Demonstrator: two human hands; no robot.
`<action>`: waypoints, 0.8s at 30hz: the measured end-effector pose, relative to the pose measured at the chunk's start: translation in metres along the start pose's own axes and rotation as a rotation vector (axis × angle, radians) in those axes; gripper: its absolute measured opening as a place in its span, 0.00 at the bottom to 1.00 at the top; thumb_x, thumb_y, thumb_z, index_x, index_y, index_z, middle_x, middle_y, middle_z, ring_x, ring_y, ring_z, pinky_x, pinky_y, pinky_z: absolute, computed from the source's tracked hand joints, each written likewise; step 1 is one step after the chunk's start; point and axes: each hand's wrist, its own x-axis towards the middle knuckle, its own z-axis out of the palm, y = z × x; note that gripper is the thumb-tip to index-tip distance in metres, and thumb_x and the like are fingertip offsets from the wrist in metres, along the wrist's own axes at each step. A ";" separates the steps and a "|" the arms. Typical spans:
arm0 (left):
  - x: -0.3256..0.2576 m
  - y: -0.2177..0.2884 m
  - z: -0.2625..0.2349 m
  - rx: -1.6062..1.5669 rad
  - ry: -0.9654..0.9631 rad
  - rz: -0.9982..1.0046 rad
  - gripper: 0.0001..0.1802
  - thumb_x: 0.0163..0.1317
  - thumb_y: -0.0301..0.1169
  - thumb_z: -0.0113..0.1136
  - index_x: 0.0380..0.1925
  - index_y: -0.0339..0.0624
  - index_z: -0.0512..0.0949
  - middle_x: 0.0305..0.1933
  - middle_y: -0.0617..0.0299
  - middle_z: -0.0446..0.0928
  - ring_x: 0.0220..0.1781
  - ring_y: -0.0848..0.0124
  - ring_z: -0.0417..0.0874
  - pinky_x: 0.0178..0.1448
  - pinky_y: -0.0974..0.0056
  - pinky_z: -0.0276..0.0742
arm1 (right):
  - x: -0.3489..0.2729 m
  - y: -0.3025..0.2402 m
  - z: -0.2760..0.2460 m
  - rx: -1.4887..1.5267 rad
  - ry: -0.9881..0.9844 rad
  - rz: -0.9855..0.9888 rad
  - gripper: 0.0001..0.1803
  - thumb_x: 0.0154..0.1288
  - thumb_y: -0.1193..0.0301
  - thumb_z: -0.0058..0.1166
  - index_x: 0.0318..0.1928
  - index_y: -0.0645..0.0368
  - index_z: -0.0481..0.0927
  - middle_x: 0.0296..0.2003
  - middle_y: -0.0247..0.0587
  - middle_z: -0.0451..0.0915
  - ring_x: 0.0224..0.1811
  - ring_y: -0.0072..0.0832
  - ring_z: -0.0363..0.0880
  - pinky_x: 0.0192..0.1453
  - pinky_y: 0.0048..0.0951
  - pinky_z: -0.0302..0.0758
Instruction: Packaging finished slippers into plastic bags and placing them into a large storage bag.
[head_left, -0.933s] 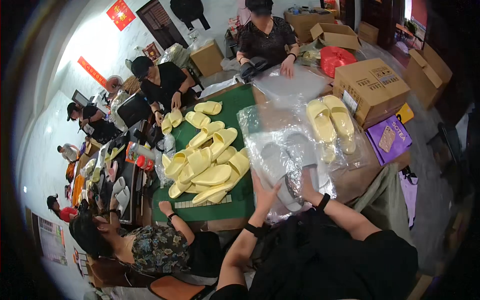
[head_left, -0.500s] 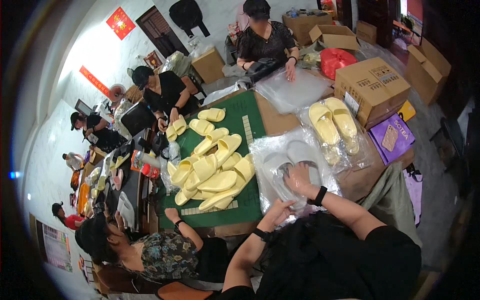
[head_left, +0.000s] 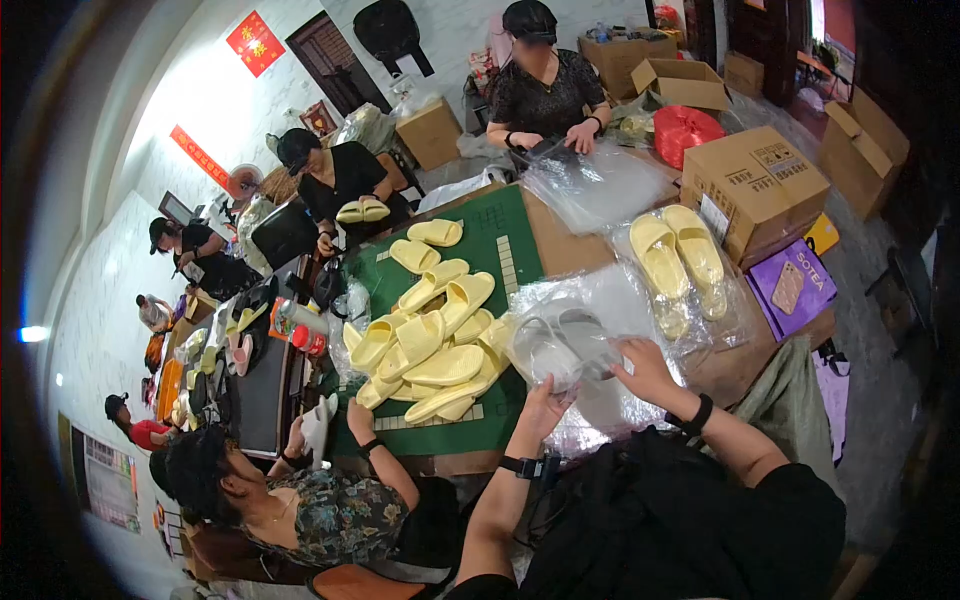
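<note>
A pair of pale grey slide slippers (head_left: 545, 352) sits inside a clear plastic bag, lifted over the near right side of the table. My left hand (head_left: 545, 408) is closed on the bagged slippers at their lower left end. On the right edge of the same bag, my right hand (head_left: 643, 371) grips with its fingers curled, beside the slippers. Underneath lie more clear plastic bags (head_left: 590, 428). A heap of loose yellow slippers (head_left: 440, 352) lies to the left on the green mat (head_left: 495, 215).
Beyond my right hand lies a bagged yellow pair (head_left: 657, 262), with a cardboard box (head_left: 755, 195) and a purple box (head_left: 790, 283) past it. Across the table, a person (head_left: 545, 95) handles clear bags (head_left: 600, 185). Two other people handle slippers at the left.
I have raised the grey slippers in their bag and tilted them. My right hand has moved off the slippers to the bag's right edge. A neighbour at the left now holds a white slipper.
</note>
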 end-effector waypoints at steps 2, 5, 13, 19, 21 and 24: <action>0.001 -0.001 0.004 0.072 0.008 0.063 0.24 0.61 0.36 0.54 0.54 0.39 0.62 0.52 0.54 0.70 0.50 0.61 0.75 0.53 0.58 0.74 | -0.006 -0.001 -0.013 0.011 0.244 -0.027 0.19 0.52 0.65 0.54 0.45 0.59 0.75 0.37 0.49 0.76 0.43 0.45 0.71 0.50 0.41 0.65; 0.002 -0.001 0.010 0.129 0.025 0.107 0.21 0.61 0.28 0.53 0.52 0.35 0.62 0.51 0.52 0.71 0.49 0.61 0.75 0.52 0.61 0.75 | -0.020 0.017 -0.021 -0.036 0.150 0.137 0.17 0.49 0.65 0.58 0.38 0.60 0.74 0.36 0.46 0.75 0.39 0.44 0.72 0.46 0.39 0.67; 0.005 -0.002 0.061 0.463 0.013 0.006 0.15 0.60 0.19 0.48 0.49 0.30 0.65 0.44 0.50 0.74 0.47 0.64 0.76 0.51 0.65 0.73 | -0.042 0.059 0.006 0.922 -0.433 0.939 0.40 0.56 0.42 0.49 0.54 0.65 0.61 0.43 0.50 0.72 0.43 0.35 0.74 0.44 0.33 0.72; -0.008 0.014 0.116 0.416 -0.137 0.070 0.20 0.60 0.19 0.47 0.53 0.31 0.63 0.48 0.49 0.73 0.51 0.63 0.75 0.57 0.64 0.70 | -0.008 0.023 -0.024 1.367 -0.143 0.879 0.20 0.68 0.55 0.39 0.43 0.60 0.70 0.36 0.41 0.76 0.39 0.29 0.76 0.43 0.31 0.73; -0.010 0.022 0.122 0.491 -0.101 0.195 0.21 0.59 0.17 0.47 0.54 0.30 0.62 0.50 0.49 0.72 0.52 0.63 0.74 0.59 0.64 0.68 | 0.003 0.022 -0.032 1.231 0.125 0.596 0.17 0.68 0.58 0.41 0.38 0.61 0.73 0.35 0.37 0.77 0.37 0.24 0.75 0.44 0.26 0.71; -0.023 0.035 0.134 0.526 -0.071 0.318 0.22 0.58 0.16 0.47 0.55 0.29 0.62 0.52 0.48 0.70 0.53 0.65 0.73 0.60 0.63 0.67 | 0.019 0.000 -0.057 1.025 0.238 0.393 0.17 0.68 0.62 0.43 0.32 0.64 0.75 0.30 0.33 0.75 0.34 0.19 0.72 0.44 0.22 0.67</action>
